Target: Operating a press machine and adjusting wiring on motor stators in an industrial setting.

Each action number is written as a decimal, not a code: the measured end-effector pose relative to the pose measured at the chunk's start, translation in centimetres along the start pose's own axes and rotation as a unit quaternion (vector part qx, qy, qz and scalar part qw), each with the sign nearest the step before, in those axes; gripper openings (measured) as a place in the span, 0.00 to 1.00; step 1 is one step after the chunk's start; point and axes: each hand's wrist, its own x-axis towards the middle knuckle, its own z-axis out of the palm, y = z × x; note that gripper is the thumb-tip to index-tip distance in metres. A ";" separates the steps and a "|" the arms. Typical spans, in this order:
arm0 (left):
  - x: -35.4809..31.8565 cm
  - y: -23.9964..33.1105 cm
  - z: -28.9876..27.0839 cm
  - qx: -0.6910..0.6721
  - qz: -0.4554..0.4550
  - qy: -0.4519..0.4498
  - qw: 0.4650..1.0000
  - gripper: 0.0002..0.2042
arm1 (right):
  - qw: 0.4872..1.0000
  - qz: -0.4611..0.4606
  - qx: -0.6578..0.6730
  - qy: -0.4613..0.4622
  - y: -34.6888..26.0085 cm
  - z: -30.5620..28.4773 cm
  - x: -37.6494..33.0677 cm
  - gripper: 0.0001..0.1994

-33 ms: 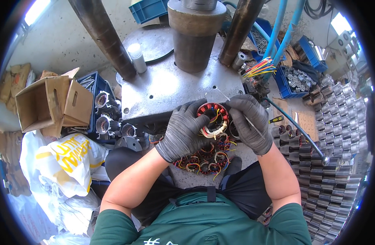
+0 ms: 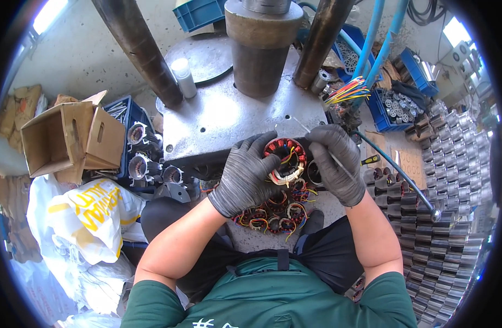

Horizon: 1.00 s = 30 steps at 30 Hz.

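My left hand [image 2: 246, 170], in a dark grey glove, is closed around a ring-shaped motor stator [image 2: 290, 176] with red and white windings. Yellow, blue and red wires stand in its opening. The gloved right hand [image 2: 336, 163] is just right of the stator, closed on a thin metal rod [image 2: 301, 126]. One end of the rod points up and left over the press plate; the other runs back across the palm. Below my hands, several more wound stators [image 2: 286, 224] with coloured wires lie between my feet.
Ahead stands a press with a steel plate [image 2: 240, 117], a thick ram [image 2: 259, 60] and two columns. A white bottle [image 2: 183, 76] stands on the plate. Left are cardboard boxes [image 2: 57, 136] and motor housings [image 2: 139, 167]. Right are a metal bar [image 2: 404, 176] and stacked metal cylinders [image 2: 442, 229].
My right hand has shifted very slightly to the right, away from the stator, with the rod still in it. The left hand and the stator have barely moved.
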 end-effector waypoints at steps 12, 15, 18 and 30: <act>1.7 0.3 -1.8 -0.003 0.030 0.099 0.995 0.30 | 0.953 0.093 -0.248 -0.144 11.2 2.8 1.2 0.29; 3.0 0.5 -2.6 0.007 0.031 0.141 0.989 0.29 | 0.947 0.079 -0.264 -0.166 11.8 3.1 1.2 0.32; 5.7 0.7 -5.7 0.016 0.051 0.154 0.987 0.32 | 0.935 0.108 -0.259 -0.216 10.8 2.7 1.8 0.40; 24.7 -2.1 -16.2 -0.254 -0.054 0.142 0.955 0.28 | 0.927 0.102 -0.231 -0.279 9.2 1.0 2.1 0.36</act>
